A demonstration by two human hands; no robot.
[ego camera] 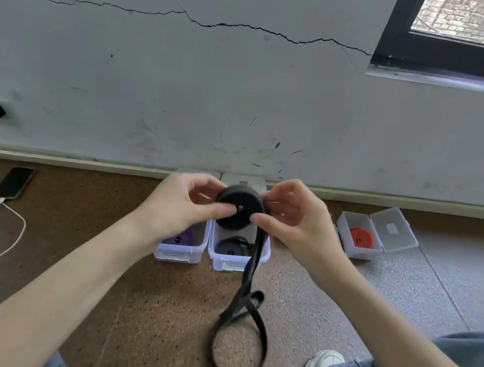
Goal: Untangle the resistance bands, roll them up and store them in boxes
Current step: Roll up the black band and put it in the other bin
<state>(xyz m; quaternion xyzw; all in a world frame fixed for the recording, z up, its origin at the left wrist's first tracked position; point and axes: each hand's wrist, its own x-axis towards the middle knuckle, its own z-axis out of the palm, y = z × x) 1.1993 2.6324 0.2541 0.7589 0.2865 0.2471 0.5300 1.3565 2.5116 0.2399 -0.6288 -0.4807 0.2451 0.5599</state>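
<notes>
My left hand [184, 203] and right hand [294, 221] pinch a tight matte black rubber band roll [239, 207]; its flat loose tail [241, 331] loops onto speckled cork floor [156, 310].

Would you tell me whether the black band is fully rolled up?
No: both hands hold its roll, but a loose tail hangs to the floor.

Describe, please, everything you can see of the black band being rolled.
The black band is a flat, matte, rubbery-looking strip, mostly wound into a thick disc held up between the left hand and right hand, whose fingertips pinch it. Its unrolled tail hangs down, twists once and ends in a loop on the floor.
</notes>
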